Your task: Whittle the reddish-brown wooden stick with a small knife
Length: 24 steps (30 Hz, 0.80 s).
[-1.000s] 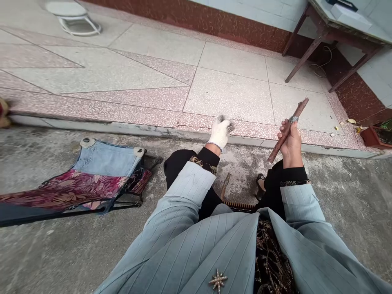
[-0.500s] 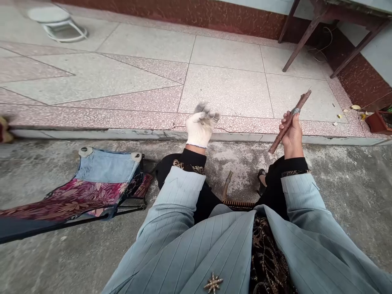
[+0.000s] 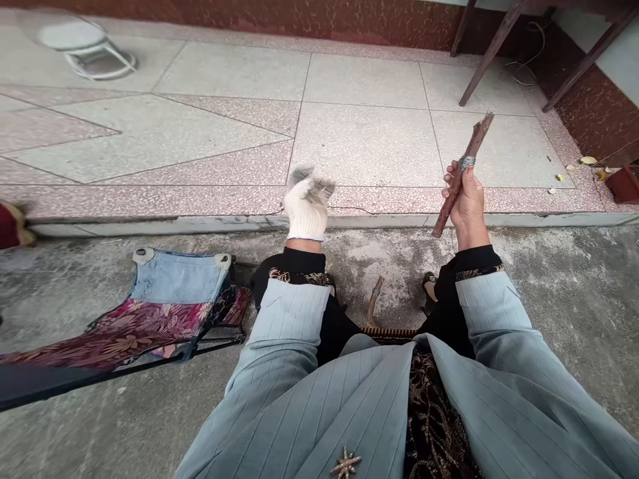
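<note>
My right hand (image 3: 468,199), bare, grips a brown wooden stick (image 3: 482,130) that slants up to the right. Silvery wire (image 3: 466,162) is wound round the stick just above my thumb. My left hand (image 3: 307,205) wears a white knitted glove with grey on the fingers. Its fingers are loosely bent and apart, with nothing visible in them, above the edge of the raised step. Between my feet, low in the view, another piece of wood (image 3: 375,301) points upward; its lower end is hidden by a striped edge at my lap.
A folding recliner (image 3: 170,319) with denim and flowered cloth stands at my left. A white stool (image 3: 94,50) is on the tiled step (image 3: 359,146). Wooden table legs (image 3: 492,53) stand at the back right, near a reddish-brown pot (image 3: 622,185) and scattered yellowish bits.
My right hand has risen slightly and turned the stick more upright. My left hand has moved a little to the left. The view has shifted slightly.
</note>
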Available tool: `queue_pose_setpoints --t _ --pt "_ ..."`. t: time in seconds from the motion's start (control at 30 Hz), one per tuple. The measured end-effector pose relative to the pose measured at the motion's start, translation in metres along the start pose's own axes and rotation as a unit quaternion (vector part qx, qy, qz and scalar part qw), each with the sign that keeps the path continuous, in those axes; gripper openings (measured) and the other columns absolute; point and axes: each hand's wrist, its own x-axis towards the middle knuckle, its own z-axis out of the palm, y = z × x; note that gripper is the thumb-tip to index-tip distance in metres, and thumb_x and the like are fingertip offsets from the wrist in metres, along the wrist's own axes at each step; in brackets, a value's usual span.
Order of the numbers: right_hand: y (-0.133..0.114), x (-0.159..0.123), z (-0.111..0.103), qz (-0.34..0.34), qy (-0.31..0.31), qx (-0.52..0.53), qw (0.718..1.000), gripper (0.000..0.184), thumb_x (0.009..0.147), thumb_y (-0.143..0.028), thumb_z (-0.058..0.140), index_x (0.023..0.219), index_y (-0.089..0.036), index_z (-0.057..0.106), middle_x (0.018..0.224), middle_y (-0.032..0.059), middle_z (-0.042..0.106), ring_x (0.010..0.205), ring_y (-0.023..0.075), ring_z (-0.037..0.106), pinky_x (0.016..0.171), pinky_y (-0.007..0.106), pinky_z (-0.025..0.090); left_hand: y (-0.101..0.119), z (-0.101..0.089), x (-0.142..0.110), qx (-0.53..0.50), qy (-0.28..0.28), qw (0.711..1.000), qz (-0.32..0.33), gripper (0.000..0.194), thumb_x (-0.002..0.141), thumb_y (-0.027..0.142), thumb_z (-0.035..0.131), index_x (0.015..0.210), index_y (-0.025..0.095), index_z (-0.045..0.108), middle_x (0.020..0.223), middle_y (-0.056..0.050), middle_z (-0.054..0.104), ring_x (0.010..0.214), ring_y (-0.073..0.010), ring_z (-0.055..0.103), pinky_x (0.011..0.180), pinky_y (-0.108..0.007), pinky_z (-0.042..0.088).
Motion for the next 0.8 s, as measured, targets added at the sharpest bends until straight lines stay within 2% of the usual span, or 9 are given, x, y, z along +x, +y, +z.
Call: queue_pose_setpoints --t 0.23,0.37,0.47,0.57,0.63,0.7,0.77,0.8 --pt "0.005 0.006 0.042 0.001 -0.114 -0.02 0.993 0.045 0.074 -0.066 0.071 0.09 -0.024 0.072 0.099 0.0047 0.068 0.081 0.0138 0.062 0.047 0.022 0.045 -0.01 0.014 -0.009 0.034 -0.029 0.999 -0.023 0.028 0.075 0.019 0.061 0.101 0.026 0.068 0.097 -0.004 0.073 0.099 -0.0178 0.069 0.091 -0.035 0.056" --pt "0.002 0.011 0.052 -0.005 -0.123 -0.026 0.992 0.046 0.074 -0.067 0.07 0.089 -0.023 0.072 0.096 0.0045 0.068 0.079 0.0133 0.062 0.048 0.023 0.046 -0.022 0.01 -0.002 0.075 -0.005 0.996 -0.054 0.022 0.071 0.016 0.062 0.091 0.024 0.068 0.089 -0.002 0.071 0.081 -0.0142 0.068 0.081 -0.031 0.055" --pt "0.0 0.011 0.053 -0.002 -0.113 -0.037 0.993 0.047 0.075 -0.068 0.068 0.09 -0.023 0.071 0.096 0.0048 0.067 0.08 0.0135 0.062 0.048 0.023 0.046 -0.031 0.004 0.005 0.084 0.043 0.995 -0.02 0.018 0.07 0.015 0.062 0.085 0.024 0.064 0.084 -0.001 0.068 0.073 -0.0128 0.065 0.078 -0.03 0.054" --pt "0.001 0.01 0.051 -0.002 -0.106 -0.042 0.993 0.045 0.077 -0.067 0.067 0.091 -0.024 0.071 0.096 0.0048 0.067 0.082 0.014 0.063 0.049 0.023 0.046 -0.033 0.002 0.008 0.149 0.072 0.985 0.045 0.024 0.068 0.012 0.063 0.089 0.024 0.062 0.095 -0.002 0.068 0.089 -0.0152 0.066 0.086 -0.031 0.053" --pt "0.004 0.011 0.05 -0.002 -0.096 -0.048 0.994 0.046 0.078 -0.067 0.065 0.093 -0.024 0.071 0.097 0.005 0.068 0.083 0.0141 0.063 0.049 0.022 0.046 -0.03 0.004 0.006 0.234 0.076 0.964 0.1 0.032 0.068 0.012 0.064 0.097 0.024 0.062 0.108 -0.004 0.066 0.106 -0.0183 0.063 0.093 -0.032 0.051" --pt "0.01 0.013 0.049 -0.007 -0.087 -0.056 0.995 0.048 0.08 -0.068 0.063 0.095 -0.023 0.071 0.099 0.0056 0.068 0.084 0.014 0.064 0.049 0.022 0.046 -0.027 0.009 -0.002 0.335 0.069 0.925 0.168 0.037 0.07 0.014 0.065 0.106 0.024 0.061 0.12 -0.005 0.062 0.118 -0.0212 0.058 0.099 -0.035 0.049" --pt "0.016 0.016 0.048 -0.018 -0.086 -0.062 0.994 0.05 0.082 -0.069 0.06 0.097 -0.023 0.071 0.101 0.0065 0.069 0.083 0.0139 0.064 0.049 0.022 0.047 -0.026 0.017 -0.015 0.421 0.036 0.877 0.228 0.031 0.076 0.017 0.062 0.106 0.023 0.061 0.121 -0.007 0.062 0.119 -0.0228 0.058 0.1 -0.038 0.048" --pt "0.018 0.018 0.047 -0.023 -0.089 -0.065 0.994 0.05 0.083 -0.069 0.058 0.098 -0.023 0.072 0.101 0.0068 0.07 0.083 0.0139 0.064 0.049 0.022 0.047 -0.027 0.021 -0.023 0.454 0.001 0.858 0.242 0.022 0.079 0.019 0.059 0.101 0.022 0.062 0.113 -0.007 0.064 0.112 -0.0228 0.06 0.097 -0.04 0.05"
